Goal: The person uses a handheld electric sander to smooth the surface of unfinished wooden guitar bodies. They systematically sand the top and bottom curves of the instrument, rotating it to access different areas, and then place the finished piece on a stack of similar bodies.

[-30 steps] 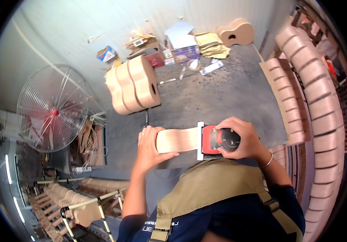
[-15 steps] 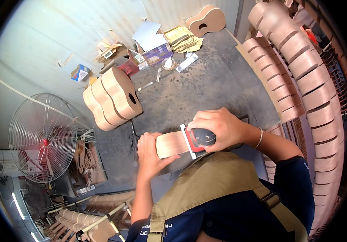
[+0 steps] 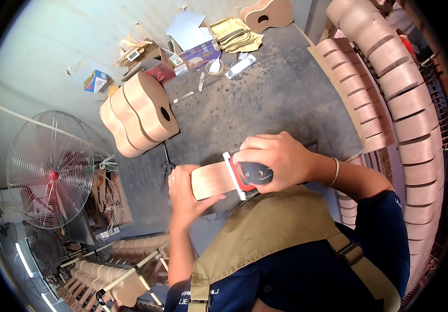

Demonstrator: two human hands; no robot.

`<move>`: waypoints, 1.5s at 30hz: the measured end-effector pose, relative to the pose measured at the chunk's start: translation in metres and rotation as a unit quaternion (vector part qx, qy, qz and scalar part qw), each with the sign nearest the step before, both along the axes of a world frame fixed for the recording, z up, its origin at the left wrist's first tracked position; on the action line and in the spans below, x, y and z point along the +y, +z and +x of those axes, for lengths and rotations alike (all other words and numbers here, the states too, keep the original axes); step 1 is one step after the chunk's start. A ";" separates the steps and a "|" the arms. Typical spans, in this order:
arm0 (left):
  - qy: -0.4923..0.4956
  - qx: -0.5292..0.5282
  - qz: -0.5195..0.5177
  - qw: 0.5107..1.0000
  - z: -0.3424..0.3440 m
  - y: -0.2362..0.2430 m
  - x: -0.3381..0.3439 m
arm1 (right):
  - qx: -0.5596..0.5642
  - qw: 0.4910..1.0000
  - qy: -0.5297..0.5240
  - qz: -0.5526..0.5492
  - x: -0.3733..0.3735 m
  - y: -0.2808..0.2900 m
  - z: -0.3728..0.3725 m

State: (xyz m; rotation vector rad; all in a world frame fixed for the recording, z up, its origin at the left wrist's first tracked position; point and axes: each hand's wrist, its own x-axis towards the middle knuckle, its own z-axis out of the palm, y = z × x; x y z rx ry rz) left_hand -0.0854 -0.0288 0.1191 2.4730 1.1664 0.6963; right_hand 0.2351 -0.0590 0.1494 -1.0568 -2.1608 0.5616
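The pale wooden piece lies at the near edge of the dark bench, broad grained face upward, its right end hidden by the red and black sander; the sander's long pale pad crosses the piece from edge to edge. The left hand clasps the left end, thumb along the near edge and fingers at the far corner; the right hand wraps the sander's dark body from above. The step in hand looks like smoothing this face; the next move seems to call for a level pad and steady pressure, with the left thumb and fingers clear of the pad's path.

A black cord or hose lies just beyond the left hand and might snag; beyond it stand three joined-looking guitar-shaped bodies, leaving less room on that side; boxes, yellow sheets and a single body line the wall, well apart from the work; a caged fan stands left, and long rows of bodies flank the right.
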 end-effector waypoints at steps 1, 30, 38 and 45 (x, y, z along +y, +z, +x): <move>0.004 -0.002 -0.008 1.000 -0.001 -0.001 -0.001 | -0.036 0.999 0.018 -0.002 0.001 0.005 0.001; 0.104 -0.084 -0.106 0.985 -0.053 -0.025 -0.014 | -0.089 0.991 0.084 -0.055 0.032 0.021 0.008; 0.075 -0.026 -0.051 0.995 -0.023 -0.014 -0.013 | -0.142 0.982 0.116 -0.042 0.035 0.035 -0.003; 0.078 -0.026 -0.060 0.995 -0.019 -0.013 -0.009 | -0.198 0.972 0.114 -0.047 0.036 0.041 -0.002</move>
